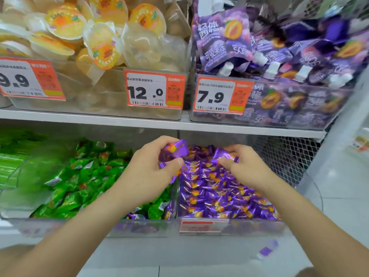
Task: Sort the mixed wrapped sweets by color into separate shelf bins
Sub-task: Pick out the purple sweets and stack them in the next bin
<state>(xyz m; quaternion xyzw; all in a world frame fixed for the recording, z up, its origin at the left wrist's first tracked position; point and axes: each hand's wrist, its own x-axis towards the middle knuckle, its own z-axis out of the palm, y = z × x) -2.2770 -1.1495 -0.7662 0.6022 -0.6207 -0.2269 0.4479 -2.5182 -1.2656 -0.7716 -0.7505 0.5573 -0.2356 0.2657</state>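
Note:
On the lower shelf a clear bin [173, 198] of green wrapped sweets [83, 180] stands left of a clear bin [229, 226] of purple wrapped sweets [219, 192]. A few purple sweets [133, 215] lie among the green ones at that bin's front right corner. My left hand [151, 168] grips a bunch of purple sweets [173, 150] above the divide between the two bins. My right hand [243, 164] pinches a purple sweet [223, 156] at the back of the purple bin.
The upper shelf carries yellow jelly cups [83, 33] and purple jelly pouches [269, 47] behind price tags [153, 90]. A purple sweet [266, 250] lies on the floor tiles at lower right. A wire mesh panel [283, 154] stands right of the purple bin.

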